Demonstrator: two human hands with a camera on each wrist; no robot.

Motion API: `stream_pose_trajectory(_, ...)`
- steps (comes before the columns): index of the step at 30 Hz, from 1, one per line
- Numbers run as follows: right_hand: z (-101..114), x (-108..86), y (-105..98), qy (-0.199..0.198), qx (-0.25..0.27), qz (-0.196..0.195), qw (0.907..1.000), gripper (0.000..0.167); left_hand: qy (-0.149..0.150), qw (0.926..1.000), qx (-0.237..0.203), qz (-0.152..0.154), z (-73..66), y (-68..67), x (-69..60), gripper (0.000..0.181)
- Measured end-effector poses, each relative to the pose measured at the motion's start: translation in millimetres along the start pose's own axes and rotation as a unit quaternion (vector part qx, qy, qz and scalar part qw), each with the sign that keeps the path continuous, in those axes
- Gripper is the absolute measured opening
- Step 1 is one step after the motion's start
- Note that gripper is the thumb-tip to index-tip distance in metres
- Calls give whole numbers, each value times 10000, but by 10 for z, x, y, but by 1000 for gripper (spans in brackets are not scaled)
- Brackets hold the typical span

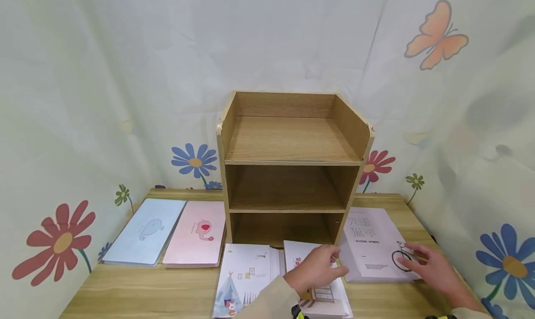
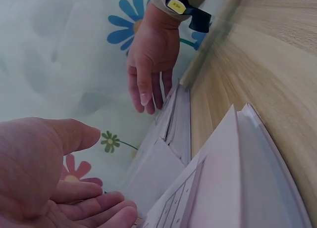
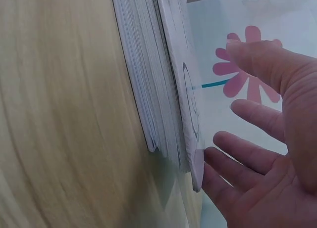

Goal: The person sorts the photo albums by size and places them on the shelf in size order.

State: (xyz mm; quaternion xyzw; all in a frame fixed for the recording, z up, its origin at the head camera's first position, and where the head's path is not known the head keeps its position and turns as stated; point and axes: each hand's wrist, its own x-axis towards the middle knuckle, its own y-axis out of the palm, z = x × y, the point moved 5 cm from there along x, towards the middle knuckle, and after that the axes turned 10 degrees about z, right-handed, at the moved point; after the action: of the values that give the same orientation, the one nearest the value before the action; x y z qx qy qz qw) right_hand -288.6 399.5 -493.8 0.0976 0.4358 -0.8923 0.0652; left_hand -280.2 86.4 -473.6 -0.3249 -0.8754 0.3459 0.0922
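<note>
My right hand (image 1: 432,272) is at the right edge of a pale lilac book (image 1: 369,244) with a bicycle drawing on its cover. In the right wrist view its fingers (image 3: 247,154) are spread beside the thick book's cover (image 3: 190,114), one of them at the corner; whether it touches cannot be told. My left hand (image 1: 317,268), fingers loosely bent and holding nothing, is above a white booklet (image 1: 330,300) with a furniture drawing. That hand hides part of the booklet's cover. In the left wrist view the thumb (image 2: 79,134) stands apart from the fingers.
A wooden shelf unit (image 1: 292,162) stands at the back middle of the table (image 1: 138,291). Another white booklet (image 1: 246,277) with a tent drawing lies in front. To the left lie a blue notebook (image 1: 142,235) with a whale and a pink notebook (image 1: 192,244) with an elephant.
</note>
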Motion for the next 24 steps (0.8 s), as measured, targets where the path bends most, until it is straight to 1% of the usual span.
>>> stream_pose_trajectory(4, -27, 17, -15, -10, -62, -22, 10000, 85, -302, 9991, -288, 35, 32, 39, 55, 61)
stream_pose_trajectory(6, -48, 35, -25, 25, 13, 6, 10000, 87, -418, 9982, -420, 32, 36, 51, 82, 63)
stream_pose_trajectory(9, -88, 66, -51, 91, 120, 42, 9999, 89, -454, 9979, -461, 5, 31, 63, 139, 65)
stream_pose_trajectory(12, -137, 94, -68, 152, 128, 64, 9998, 92, -384, 9988, -305, -51, 13, 75, 201, 63)
stream_pose_trajectory(14, -173, 112, -71, 211, 101, 85, 9997, 94, -369, 9991, -135, -157, 2, 87, 238, 55)
stream_pose_trajectory(15, -190, 125, -69, 247, 107, 107, 9996, 96, -378, 9990, -86, -206, -4, 94, 254, 46)
stream_pose_trajectory(17, -219, 141, -68, 367, 143, 138, 9991, 99, -432, 9984, -99, -338, -7, 114, 280, 30)
stream_pose_trajectory(18, -229, 148, -69, 414, 157, 149, 9989, 100, -470, 9980, -124, -408, -9, 123, 289, 26)
stream_pose_trajectory(19, -239, 155, -71, 474, 185, 161, 9986, 101, -509, 9975, -181, -464, -9, 134, 296, 28)
stream_pose_trajectory(21, -252, 165, -77, 579, 257, 191, 9978, 103, -614, 9962, -299, -535, -5, 160, 312, 37)
stream_pose_trajectory(24, -269, 172, -92, 727, 374, 200, 9965, 103, -718, 9950, -297, -626, -12, 180, 331, 45)
